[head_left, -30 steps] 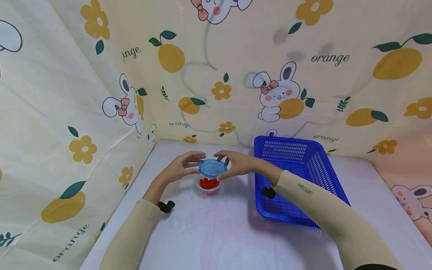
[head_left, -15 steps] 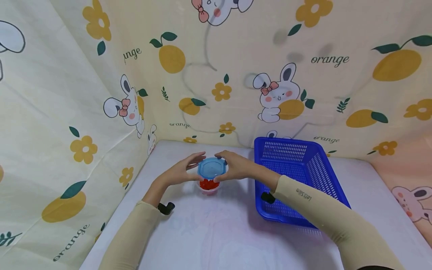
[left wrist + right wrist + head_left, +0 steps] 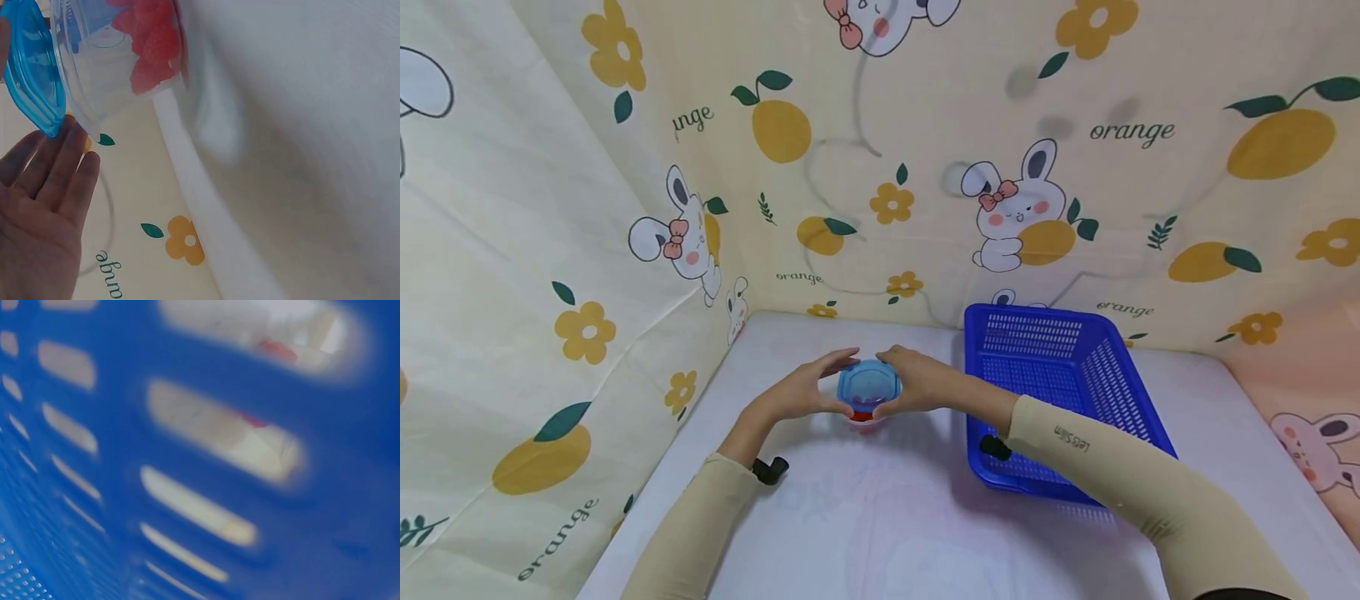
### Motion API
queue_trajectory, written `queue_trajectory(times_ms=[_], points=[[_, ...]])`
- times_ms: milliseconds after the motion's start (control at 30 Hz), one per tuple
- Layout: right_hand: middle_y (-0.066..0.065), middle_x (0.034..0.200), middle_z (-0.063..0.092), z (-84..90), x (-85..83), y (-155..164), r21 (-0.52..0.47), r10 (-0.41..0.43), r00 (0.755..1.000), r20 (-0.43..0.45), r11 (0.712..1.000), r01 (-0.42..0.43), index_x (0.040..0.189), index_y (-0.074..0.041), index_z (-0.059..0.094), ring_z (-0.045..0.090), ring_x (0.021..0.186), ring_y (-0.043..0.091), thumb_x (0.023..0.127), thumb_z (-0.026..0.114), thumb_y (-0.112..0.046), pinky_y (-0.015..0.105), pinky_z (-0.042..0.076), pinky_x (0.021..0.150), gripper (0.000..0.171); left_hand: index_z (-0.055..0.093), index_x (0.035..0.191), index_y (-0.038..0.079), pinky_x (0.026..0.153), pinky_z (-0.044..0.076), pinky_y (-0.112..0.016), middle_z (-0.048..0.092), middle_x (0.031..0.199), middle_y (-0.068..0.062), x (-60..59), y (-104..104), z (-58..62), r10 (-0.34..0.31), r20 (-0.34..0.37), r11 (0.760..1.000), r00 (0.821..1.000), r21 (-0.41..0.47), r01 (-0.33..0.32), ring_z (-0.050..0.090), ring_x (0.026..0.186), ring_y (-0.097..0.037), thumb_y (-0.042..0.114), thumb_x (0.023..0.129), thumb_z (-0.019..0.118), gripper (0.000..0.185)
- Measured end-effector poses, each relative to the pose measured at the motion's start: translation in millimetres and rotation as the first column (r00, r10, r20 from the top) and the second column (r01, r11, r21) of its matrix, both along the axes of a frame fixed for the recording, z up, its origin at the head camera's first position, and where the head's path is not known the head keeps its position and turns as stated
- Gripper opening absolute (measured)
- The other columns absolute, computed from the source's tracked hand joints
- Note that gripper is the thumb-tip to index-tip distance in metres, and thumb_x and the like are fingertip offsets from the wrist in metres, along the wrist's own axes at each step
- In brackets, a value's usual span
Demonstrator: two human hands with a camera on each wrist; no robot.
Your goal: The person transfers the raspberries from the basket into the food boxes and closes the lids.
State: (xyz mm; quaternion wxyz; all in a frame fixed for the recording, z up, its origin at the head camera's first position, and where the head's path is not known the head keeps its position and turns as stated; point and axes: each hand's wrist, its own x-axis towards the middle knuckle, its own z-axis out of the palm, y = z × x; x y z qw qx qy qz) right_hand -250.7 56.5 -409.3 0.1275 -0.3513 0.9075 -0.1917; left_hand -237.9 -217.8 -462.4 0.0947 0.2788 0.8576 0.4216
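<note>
A blue translucent lid (image 3: 868,382) is tilted above a small clear tub (image 3: 87,81) holding raspberries (image 3: 153,44), which stands on the white table. In the left wrist view a gap shows between lid and tub rim. My right hand (image 3: 921,379) pinches the lid's right side, thumb at the near edge and fingers at the far edge. On the other side my left hand (image 3: 797,390) has its fingers stretched out nearly straight, with fingertips at the lid's edge and the thumb near its front. The lid hides most of the raspberries in the head view.
A blue perforated basket (image 3: 972,371) stands on the table to the right, under my right forearm. Its slotted wall (image 3: 119,425) fills the right wrist view, with blurred red bits showing through. A printed cloth (image 3: 850,242) forms the back and side walls.
The lid has come down toward the tub and tilted, covering more of the raspberries. Both hands have lowered with it. The basket has stayed in place.
</note>
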Motion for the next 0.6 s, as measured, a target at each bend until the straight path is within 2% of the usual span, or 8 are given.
queue_trajectory(times_ms=[167,433,600], points=[[0.019,0.146,0.057,0.4,-0.4,-1.5,0.047,0.000,1.000,0.001,0.999,0.000,0.159,0.003,0.045,0.060,0.131,0.031,0.085,0.091,-0.047,0.050,0.052,0.115,0.101,0.036,0.168,0.014,0.128,0.033,-0.052,0.051,0.164,-0.004,-0.8,-2.3,-3.4,0.000,-0.017,1.000,1.000,-0.026,-0.001,0.045,0.154,-0.030,0.030,0.084,0.095,0.105],[0.018,0.136,0.059,1.5,-2.3,-2.9,0.068,-0.025,0.999,0.047,0.997,0.022,0.155,0.006,0.049,0.064,0.120,0.027,0.085,0.093,-0.042,0.042,0.057,0.108,0.095,0.040,0.167,0.023,0.128,0.032,-0.056,0.047,0.167,0.002,-0.3,-6.4,-7.1,0.021,0.008,0.998,1.000,-0.063,-0.020,0.041,0.156,-0.029,0.038,0.083,0.095,0.102],[0.017,0.132,0.061,-2.9,-2.0,-3.7,0.069,-0.023,0.999,0.049,0.997,0.020,0.153,0.006,0.051,0.065,0.117,0.026,0.084,0.093,-0.043,0.042,0.057,0.107,0.094,0.041,0.167,0.019,0.127,0.032,-0.058,0.046,0.168,0.001,0.1,-7.2,-6.5,0.010,0.017,0.996,1.000,-0.089,-0.009,0.040,0.156,-0.032,0.038,0.082,0.096,0.103]])
